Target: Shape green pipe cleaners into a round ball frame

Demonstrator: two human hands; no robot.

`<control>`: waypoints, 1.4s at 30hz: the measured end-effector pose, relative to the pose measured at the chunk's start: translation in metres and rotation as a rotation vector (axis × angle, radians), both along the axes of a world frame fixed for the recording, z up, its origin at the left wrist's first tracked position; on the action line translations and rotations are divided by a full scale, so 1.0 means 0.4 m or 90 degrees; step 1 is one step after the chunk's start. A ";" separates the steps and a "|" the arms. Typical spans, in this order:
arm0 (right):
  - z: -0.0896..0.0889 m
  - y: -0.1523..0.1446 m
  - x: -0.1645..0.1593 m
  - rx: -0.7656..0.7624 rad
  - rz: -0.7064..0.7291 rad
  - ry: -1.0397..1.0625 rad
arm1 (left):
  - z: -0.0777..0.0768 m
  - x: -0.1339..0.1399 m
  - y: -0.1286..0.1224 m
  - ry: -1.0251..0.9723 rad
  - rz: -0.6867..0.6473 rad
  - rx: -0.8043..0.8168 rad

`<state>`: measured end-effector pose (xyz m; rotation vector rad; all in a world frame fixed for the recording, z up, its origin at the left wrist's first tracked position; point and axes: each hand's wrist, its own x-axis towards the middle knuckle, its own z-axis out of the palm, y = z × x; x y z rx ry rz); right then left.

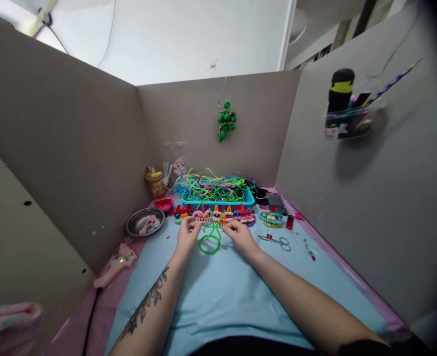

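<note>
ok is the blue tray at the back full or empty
Full: a tangled heap of colourful fuzzy stems rises above the rim of the blue tray, some ends poking past its edges.

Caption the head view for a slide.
Left hand and right hand frame a looped green strand over pale-blue cloth, before a blue tray heaped with colorful strands.

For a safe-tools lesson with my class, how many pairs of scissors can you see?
1: the pair of scissors on the blue cloth, right of the right hand. Others could be hidden under the tangled strands.
</note>
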<state>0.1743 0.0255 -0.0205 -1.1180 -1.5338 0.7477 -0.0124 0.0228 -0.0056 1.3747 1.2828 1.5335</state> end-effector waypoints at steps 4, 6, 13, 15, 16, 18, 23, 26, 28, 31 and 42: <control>-0.003 0.002 -0.001 -0.002 -0.004 0.036 | -0.003 -0.003 -0.006 0.097 -0.006 0.024; -0.003 0.001 -0.004 -0.024 0.016 0.053 | 0.000 0.000 -0.013 0.180 -0.020 0.065; 0.012 -0.012 -0.012 -0.100 0.147 0.099 | 0.016 0.017 -0.032 0.305 -0.135 0.132; 0.014 -0.016 -0.014 -0.104 0.164 0.100 | 0.018 0.021 -0.037 0.305 -0.152 0.123; 0.014 -0.017 -0.015 -0.106 0.165 0.101 | 0.018 0.022 -0.039 0.307 -0.162 0.116; 0.012 -0.016 -0.017 -0.111 0.162 0.105 | 0.017 0.024 -0.042 0.320 -0.174 0.112; 0.006 -0.007 -0.014 -0.125 0.152 0.131 | 0.011 0.015 -0.036 0.377 -0.169 0.142; 0.006 -0.004 -0.011 -0.147 0.148 0.141 | 0.014 0.009 -0.031 0.391 -0.164 0.160; 0.006 -0.004 -0.011 -0.155 0.139 0.140 | 0.019 0.009 -0.032 0.391 -0.164 0.169; 0.005 -0.003 -0.011 -0.170 0.125 0.137 | 0.026 0.011 -0.034 0.362 -0.165 0.153; 0.002 0.013 0.000 -0.316 0.053 0.287 | 0.019 0.017 -0.043 0.175 -0.031 0.050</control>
